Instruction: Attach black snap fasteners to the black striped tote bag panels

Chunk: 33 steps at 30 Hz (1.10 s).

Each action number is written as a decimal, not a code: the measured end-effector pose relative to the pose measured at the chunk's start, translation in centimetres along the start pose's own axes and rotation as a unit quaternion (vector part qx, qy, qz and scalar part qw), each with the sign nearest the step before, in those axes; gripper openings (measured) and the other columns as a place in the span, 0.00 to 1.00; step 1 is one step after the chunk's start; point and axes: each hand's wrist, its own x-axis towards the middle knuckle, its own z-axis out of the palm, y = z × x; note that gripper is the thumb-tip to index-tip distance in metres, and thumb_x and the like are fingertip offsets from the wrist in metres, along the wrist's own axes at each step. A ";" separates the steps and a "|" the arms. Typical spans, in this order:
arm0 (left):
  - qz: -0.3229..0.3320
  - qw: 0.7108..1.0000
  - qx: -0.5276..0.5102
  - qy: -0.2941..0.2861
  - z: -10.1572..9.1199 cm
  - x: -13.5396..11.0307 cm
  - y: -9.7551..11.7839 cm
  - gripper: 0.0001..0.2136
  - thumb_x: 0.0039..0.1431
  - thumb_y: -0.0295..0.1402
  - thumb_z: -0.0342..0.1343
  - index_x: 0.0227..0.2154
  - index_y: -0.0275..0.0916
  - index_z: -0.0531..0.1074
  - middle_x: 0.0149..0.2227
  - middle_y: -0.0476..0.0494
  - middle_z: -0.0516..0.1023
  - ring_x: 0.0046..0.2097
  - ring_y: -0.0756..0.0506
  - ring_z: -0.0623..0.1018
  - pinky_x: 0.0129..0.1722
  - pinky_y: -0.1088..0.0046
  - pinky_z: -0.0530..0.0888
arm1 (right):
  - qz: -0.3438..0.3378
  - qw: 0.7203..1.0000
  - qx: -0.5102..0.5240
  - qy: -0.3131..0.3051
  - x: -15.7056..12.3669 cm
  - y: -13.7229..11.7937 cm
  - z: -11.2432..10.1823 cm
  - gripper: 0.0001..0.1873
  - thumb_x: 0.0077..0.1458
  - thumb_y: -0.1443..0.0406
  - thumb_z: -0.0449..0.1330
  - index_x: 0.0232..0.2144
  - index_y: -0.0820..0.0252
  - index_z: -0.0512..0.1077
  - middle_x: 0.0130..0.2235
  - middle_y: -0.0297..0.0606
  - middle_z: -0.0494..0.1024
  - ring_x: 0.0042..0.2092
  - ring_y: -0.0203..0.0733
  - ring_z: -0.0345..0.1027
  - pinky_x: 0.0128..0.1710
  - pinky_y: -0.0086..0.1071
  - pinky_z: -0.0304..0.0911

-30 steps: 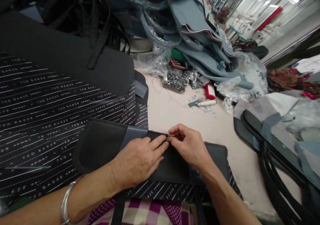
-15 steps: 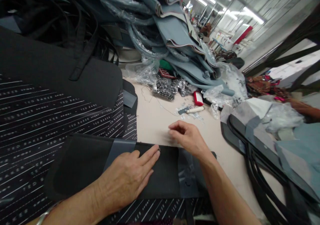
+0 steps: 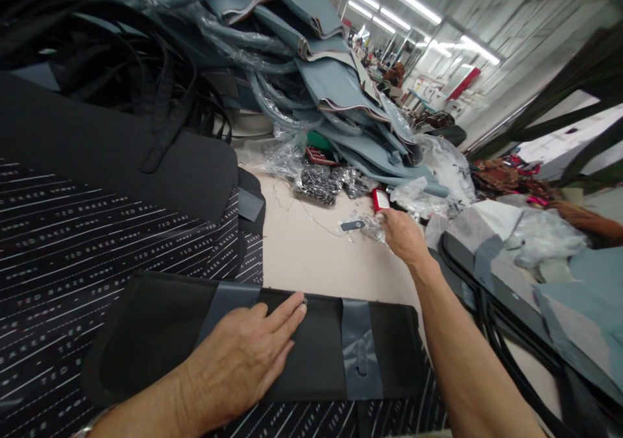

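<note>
My left hand [image 3: 243, 357] lies flat, fingers stretched out, on a black bag panel [image 3: 156, 328] crossed by two grey straps [image 3: 359, 353]. Its index fingertip touches a small metal fitting [image 3: 304, 302] at the panel's top edge. My right hand [image 3: 403, 235] is stretched far across the beige table [image 3: 311, 256]. Its fingers curl down onto the handle of a small tool, whose dark blade [image 3: 351, 225] sticks out to the left. A red and white object [image 3: 379, 199] lies just behind that hand.
Black lining printed with white lines [image 3: 97, 243] covers the left side, under a black bag [image 3: 121, 152]. Grey-blue bag parts in plastic [image 3: 335, 81] are piled at the back. A bag of metal hardware [image 3: 316, 182] lies near them. Black-handled bags [image 3: 491, 282] crowd the right.
My right hand left the metal fitting on the panel's edge and reached away to the small tool at the back. My left hand stayed flat on the panel. The view tilted upward.
</note>
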 end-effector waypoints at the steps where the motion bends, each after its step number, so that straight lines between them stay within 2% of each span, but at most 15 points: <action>1: 0.001 1.000 0.000 -0.003 0.0 0.0 0.0 0.20 0.64 0.29 0.48 0.59 0.39 0.68 0.64 0.45 0.65 0.37 0.45 0.76 0.32 0.65 0.73 | 0.018 0.999 0.019 0.046 -0.4 -0.2 -0.7 0.10 0.56 0.67 0.56 0.41 0.60 0.70 0.42 0.48 0.79 0.47 0.51 0.72 0.50 0.45 0.63; 3: 0.000 1.000 -0.004 -0.011 -0.2 0.2 0.1 0.21 0.64 0.29 0.48 0.59 0.39 0.68 0.64 0.45 0.66 0.36 0.45 0.76 0.31 0.65 0.73 | 0.050 0.987 0.061 0.138 -1.5 -1.4 -2.0 0.14 0.62 0.64 0.50 0.48 0.60 0.65 0.46 0.48 0.77 0.48 0.48 0.73 0.49 0.45 0.65; 5: -0.004 1.000 -0.006 -0.020 -0.4 0.3 0.1 0.21 0.63 0.29 0.48 0.59 0.39 0.68 0.63 0.44 0.67 0.35 0.45 0.76 0.31 0.65 0.73 | 0.089 0.943 0.220 0.234 -3.3 -3.5 -3.2 0.15 0.61 0.63 0.50 0.51 0.57 0.62 0.46 0.43 0.76 0.47 0.44 0.73 0.49 0.44 0.67; 6: -0.006 1.000 -0.007 -0.023 -0.6 0.4 0.1 0.21 0.63 0.29 0.48 0.59 0.39 0.68 0.63 0.44 0.67 0.35 0.45 0.76 0.31 0.65 0.73 | 0.115 0.893 0.340 0.271 -4.4 -4.9 -3.6 0.15 0.59 0.63 0.53 0.49 0.56 0.63 0.44 0.39 0.76 0.46 0.42 0.74 0.49 0.44 0.68; 7: -0.006 1.000 -0.007 -0.028 -0.7 0.4 0.1 0.21 0.63 0.29 0.48 0.59 0.39 0.68 0.63 0.44 0.67 0.35 0.45 0.76 0.31 0.65 0.73 | 0.146 0.822 0.467 0.291 -5.5 -6.4 -3.8 0.15 0.55 0.64 0.56 0.46 0.55 0.65 0.41 0.36 0.76 0.44 0.41 0.74 0.48 0.44 0.68; 9: -0.006 0.999 -0.010 -0.032 -0.8 0.4 0.1 0.21 0.64 0.30 0.48 0.59 0.39 0.67 0.63 0.45 0.67 0.36 0.44 0.76 0.32 0.64 0.73 | 0.205 0.668 0.661 0.273 -7.8 -9.5 -3.8 0.12 0.46 0.66 0.61 0.37 0.56 0.69 0.33 0.31 0.74 0.37 0.38 0.74 0.46 0.42 0.69; 10: -0.006 0.999 -0.012 -0.033 -0.8 0.4 0.1 0.21 0.65 0.30 0.48 0.60 0.39 0.66 0.64 0.45 0.66 0.37 0.44 0.76 0.32 0.65 0.73 | 0.230 0.622 0.709 0.240 -8.8 -10.9 -3.4 0.10 0.45 0.66 0.62 0.33 0.56 0.69 0.30 0.29 0.72 0.33 0.37 0.72 0.43 0.41 0.69; 12: -0.006 0.999 -0.016 -0.032 -0.8 0.3 0.1 0.21 0.65 0.31 0.47 0.60 0.40 0.65 0.64 0.46 0.66 0.37 0.45 0.76 0.33 0.65 0.74 | 0.264 0.575 0.754 0.174 -10.4 -13.3 -2.3 0.07 0.46 0.63 0.62 0.27 0.57 0.67 0.23 0.25 0.65 0.25 0.33 0.64 0.35 0.36 0.68; 14: -0.002 0.999 -0.016 -0.028 -0.8 0.2 0.1 0.21 0.65 0.32 0.48 0.60 0.39 0.65 0.64 0.46 0.67 0.36 0.45 0.75 0.33 0.65 0.74 | 0.282 0.565 0.763 0.141 -11.2 -14.9 -0.9 0.16 0.50 0.58 0.63 0.21 0.57 0.61 0.18 0.21 0.54 0.18 0.30 0.52 0.26 0.31 0.62; 16: 0.000 1.000 -0.015 -0.023 -0.8 0.2 0.0 0.20 0.65 0.33 0.49 0.60 0.39 0.66 0.63 0.46 0.68 0.35 0.46 0.75 0.32 0.66 0.73 | 0.296 0.564 0.755 0.151 -11.3 -15.6 0.4 0.26 0.52 0.53 0.63 0.17 0.57 0.53 0.16 0.19 0.46 0.16 0.28 0.40 0.21 0.28 0.53; 18: 0.001 1.000 -0.015 -0.017 -0.7 0.2 0.0 0.20 0.65 0.33 0.50 0.59 0.40 0.66 0.62 0.45 0.69 0.35 0.46 0.75 0.32 0.67 0.73 | 0.312 0.557 0.750 0.174 -11.0 -15.9 1.2 0.31 0.52 0.51 0.63 0.16 0.57 0.48 0.15 0.18 0.43 0.16 0.27 0.34 0.19 0.26 0.48; 21: 0.006 1.000 -0.017 -0.011 -0.7 0.2 -0.1 0.19 0.65 0.34 0.49 0.58 0.40 0.67 0.62 0.44 0.69 0.35 0.47 0.75 0.33 0.67 0.73 | 0.321 0.549 0.750 0.179 -10.5 -15.9 1.7 0.32 0.51 0.50 0.64 0.16 0.56 0.47 0.14 0.18 0.43 0.16 0.27 0.33 0.18 0.26 0.47; 25: 0.011 1.000 -0.023 -0.015 -0.6 0.2 -0.2 0.19 0.65 0.34 0.49 0.58 0.39 0.67 0.63 0.45 0.68 0.35 0.46 0.75 0.32 0.66 0.73 | 0.298 0.576 0.743 0.167 -10.3 -16.0 2.1 0.30 0.51 0.53 0.64 0.16 0.56 0.46 0.13 0.18 0.42 0.15 0.27 0.33 0.18 0.26 0.47; 29: 0.013 0.999 -0.038 -0.017 -0.6 0.2 -0.2 0.19 0.65 0.33 0.49 0.58 0.38 0.67 0.63 0.44 0.68 0.35 0.46 0.75 0.33 0.65 0.73 | 0.294 0.579 0.744 0.156 -10.2 -16.2 2.5 0.29 0.46 0.58 0.65 0.16 0.56 0.45 0.13 0.18 0.41 0.15 0.27 0.31 0.17 0.24 0.47; 33: 0.011 0.999 -0.049 -0.015 -0.7 0.3 -0.2 0.19 0.63 0.32 0.50 0.57 0.38 0.67 0.62 0.42 0.69 0.35 0.46 0.75 0.32 0.65 0.72 | 0.275 0.604 0.735 0.136 -9.6 -16.4 2.4 0.29 0.49 0.59 0.62 0.16 0.56 0.43 0.13 0.18 0.39 0.15 0.27 0.29 0.15 0.24 0.45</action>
